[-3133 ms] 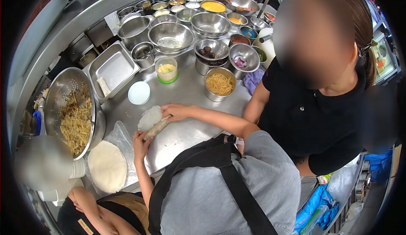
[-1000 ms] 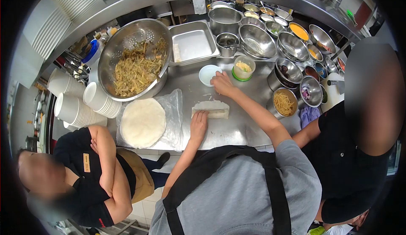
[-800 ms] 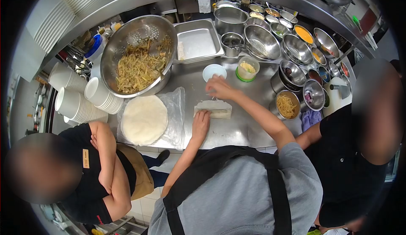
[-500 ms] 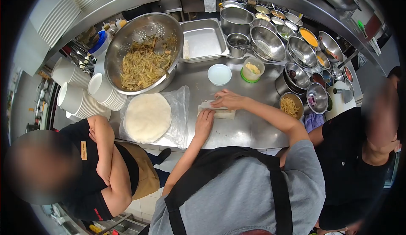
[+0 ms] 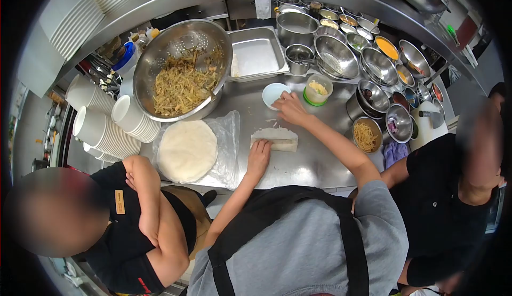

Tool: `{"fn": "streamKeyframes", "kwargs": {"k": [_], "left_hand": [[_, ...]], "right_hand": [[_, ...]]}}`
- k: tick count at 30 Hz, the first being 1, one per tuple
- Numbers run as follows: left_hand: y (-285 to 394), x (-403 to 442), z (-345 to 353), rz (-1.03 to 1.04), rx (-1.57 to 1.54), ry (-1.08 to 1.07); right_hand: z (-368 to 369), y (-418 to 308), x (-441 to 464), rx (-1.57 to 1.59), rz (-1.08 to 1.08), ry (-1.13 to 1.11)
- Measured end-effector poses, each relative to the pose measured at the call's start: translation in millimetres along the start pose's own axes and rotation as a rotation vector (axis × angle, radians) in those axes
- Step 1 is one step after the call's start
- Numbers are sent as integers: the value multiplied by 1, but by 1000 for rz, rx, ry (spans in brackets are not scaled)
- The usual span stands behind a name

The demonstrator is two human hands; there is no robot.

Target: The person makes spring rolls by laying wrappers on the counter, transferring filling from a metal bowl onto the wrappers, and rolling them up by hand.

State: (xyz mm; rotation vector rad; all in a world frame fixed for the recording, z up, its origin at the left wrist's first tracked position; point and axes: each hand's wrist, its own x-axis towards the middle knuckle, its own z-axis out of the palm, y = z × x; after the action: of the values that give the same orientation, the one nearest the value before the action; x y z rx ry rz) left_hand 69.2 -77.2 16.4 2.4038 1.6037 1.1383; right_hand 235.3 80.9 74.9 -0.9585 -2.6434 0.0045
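On the steel counter lies a partly rolled spring roll [image 5: 282,144], its thin white wrapper's far flap lying loose and ragged. My left hand [image 5: 259,158] holds the roll down at its left end, fingers bent over it. My right hand [image 5: 293,109] is away from the roll, its fingers loosely spread and dipping over the near rim of a small white bowl [image 5: 273,90]. The fingertips are partly hidden inside that bowl. To the left, a stack of round pale wrappers [image 5: 188,151] rests on a clear plastic sheet [image 5: 226,136].
A large steel colander [image 5: 140,74] of shredded filling stands back left, beside a metal tray [image 5: 256,36]. A green-based tub [image 5: 326,87] sits right of the white bowl. Steel bowls [image 5: 380,64] crowd the right. One person [image 5: 138,221] stands left with folded arms, another [image 5: 437,205] right.
My right hand has left the roll and moved forward to the small white bowl, uncovering the wrapper's far flap. My left hand stays on the roll. The person at left has shifted closer.
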Motion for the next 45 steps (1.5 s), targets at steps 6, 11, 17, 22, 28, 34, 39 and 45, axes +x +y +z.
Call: {"fn": "streamKeyframes", "kwargs": {"k": [6,11,17,22,28,34,39,45], "left_hand": [[-6,-3,4,5,-20,-26],[-8,-4,4,-9,-60,-31],[-6,2,-4,-52,-102,-57],[-5,3,-6,-48,-94,-57],[-1,5,-8,-69,-121,-59],[0,7,-9,-51,-106,-58],[-2,4,-4,-53,-86,-48],[-1,4,-7,-38,-83,-66]], "right_hand": [[15,16,10,-12,95,-90],[5,-15,-7,304,-44,-180],[14,-5,-62,236,-268,-424],[32,-19,-34,242,-336,-410],[19,0,-53,193,-343,-430],[19,-23,-40,234,-385,-322],[-8,-4,-31,206,49,-1],[18,22,-6,54,54,-52]]}}
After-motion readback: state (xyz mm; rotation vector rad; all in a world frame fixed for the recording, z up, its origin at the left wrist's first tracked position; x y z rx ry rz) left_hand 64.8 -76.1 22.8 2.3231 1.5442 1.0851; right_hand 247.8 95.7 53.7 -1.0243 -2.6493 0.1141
